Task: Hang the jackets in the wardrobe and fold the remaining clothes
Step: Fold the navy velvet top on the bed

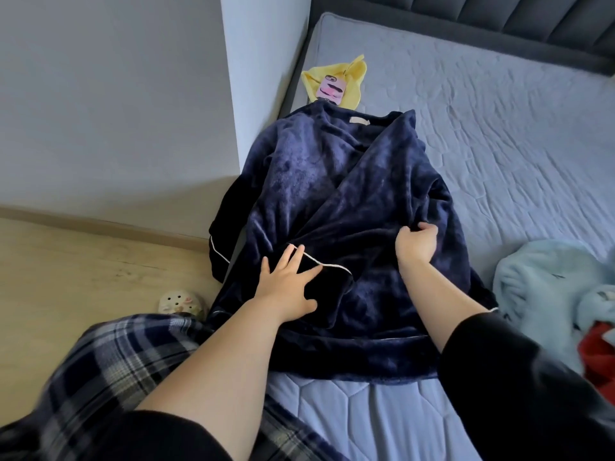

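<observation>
Navy top (332, 194), long axis fwd, collar (361, 121) far end

Dark navy plush top (332, 194), white-piped: spread on bed (499, 128), collar far, one sleeve folded across front. Pale blue fleece garment (539, 281), red garment (599, 357): heaped at right.

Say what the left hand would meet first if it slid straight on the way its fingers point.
Likely the fold of the dark blue robe just ahead: the left hand lies flat on the white-trimmed cuff. The right hand looks off to the side of that line.
</observation>
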Tool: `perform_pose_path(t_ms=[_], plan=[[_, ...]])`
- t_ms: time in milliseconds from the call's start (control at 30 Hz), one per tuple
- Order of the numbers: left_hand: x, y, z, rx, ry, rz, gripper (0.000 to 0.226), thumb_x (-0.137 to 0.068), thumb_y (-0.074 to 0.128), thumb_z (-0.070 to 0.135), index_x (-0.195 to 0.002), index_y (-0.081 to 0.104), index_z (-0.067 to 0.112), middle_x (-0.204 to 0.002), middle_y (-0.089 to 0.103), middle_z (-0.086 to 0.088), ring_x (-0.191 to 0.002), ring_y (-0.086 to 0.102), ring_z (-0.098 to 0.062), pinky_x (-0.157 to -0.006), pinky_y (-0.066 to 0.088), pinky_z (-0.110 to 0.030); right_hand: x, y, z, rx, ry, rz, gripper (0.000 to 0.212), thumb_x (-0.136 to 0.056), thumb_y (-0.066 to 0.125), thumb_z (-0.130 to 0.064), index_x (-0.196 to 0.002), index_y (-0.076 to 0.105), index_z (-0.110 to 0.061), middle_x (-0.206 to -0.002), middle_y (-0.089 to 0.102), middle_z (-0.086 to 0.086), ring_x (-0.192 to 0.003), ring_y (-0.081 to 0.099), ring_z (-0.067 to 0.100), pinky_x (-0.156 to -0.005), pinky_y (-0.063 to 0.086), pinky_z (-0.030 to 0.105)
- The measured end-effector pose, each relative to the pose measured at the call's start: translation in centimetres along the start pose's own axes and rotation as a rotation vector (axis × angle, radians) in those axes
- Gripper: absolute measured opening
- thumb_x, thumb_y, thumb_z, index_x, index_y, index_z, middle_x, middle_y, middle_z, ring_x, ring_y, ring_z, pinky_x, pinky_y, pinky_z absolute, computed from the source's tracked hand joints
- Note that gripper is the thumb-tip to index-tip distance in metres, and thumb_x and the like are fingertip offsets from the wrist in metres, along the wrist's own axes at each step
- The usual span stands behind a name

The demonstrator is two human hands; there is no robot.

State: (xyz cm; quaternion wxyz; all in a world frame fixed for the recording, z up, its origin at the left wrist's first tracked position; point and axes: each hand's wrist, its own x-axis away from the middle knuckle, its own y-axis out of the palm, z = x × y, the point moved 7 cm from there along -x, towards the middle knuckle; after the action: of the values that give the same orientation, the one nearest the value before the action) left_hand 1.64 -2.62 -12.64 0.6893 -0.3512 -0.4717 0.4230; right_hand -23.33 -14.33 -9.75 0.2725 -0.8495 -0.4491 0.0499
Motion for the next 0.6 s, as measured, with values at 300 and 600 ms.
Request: perform_pose_path(t_ms=[300, 600], plan=[[1.6, -4.0, -1.2, 0.505, -0.106, 0.350, 0.031, -0.087, 0.054, 0.019, -0.059, 0.060, 0.006, -0.113, 0.063, 0.003, -0.113, 0.050, -0.014, -0.089, 0.041, -0.032, 6.9, 4.8, 1.4, 1.010, -0.656, -0.668, 0.059, -0.100, 0.035, -0.037, -0.152, 0.013, -0.021, -0.161, 0.006, -0.001, -0.147, 0.004, 0.016, -0.115, 0.003, 0.054], [2.5, -3.7, -6.0, 0.584, -0.437, 0.314, 0.026, -0.088, 0.050, 0.012, -0.113, 0.057, 0.018, -0.114, 0.058, -0.005, -0.090, 0.052, -0.024, -0.072, 0.039, -0.031, 16.2, 6.8, 1.4, 1.179, -1.082, -0.839, 0.078, -0.094, 0.042, -0.052, -0.153, 0.003, -0.019, -0.160, -0.004, 0.008, -0.147, -0.005, 0.025, -0.116, 0.003, 0.050]])
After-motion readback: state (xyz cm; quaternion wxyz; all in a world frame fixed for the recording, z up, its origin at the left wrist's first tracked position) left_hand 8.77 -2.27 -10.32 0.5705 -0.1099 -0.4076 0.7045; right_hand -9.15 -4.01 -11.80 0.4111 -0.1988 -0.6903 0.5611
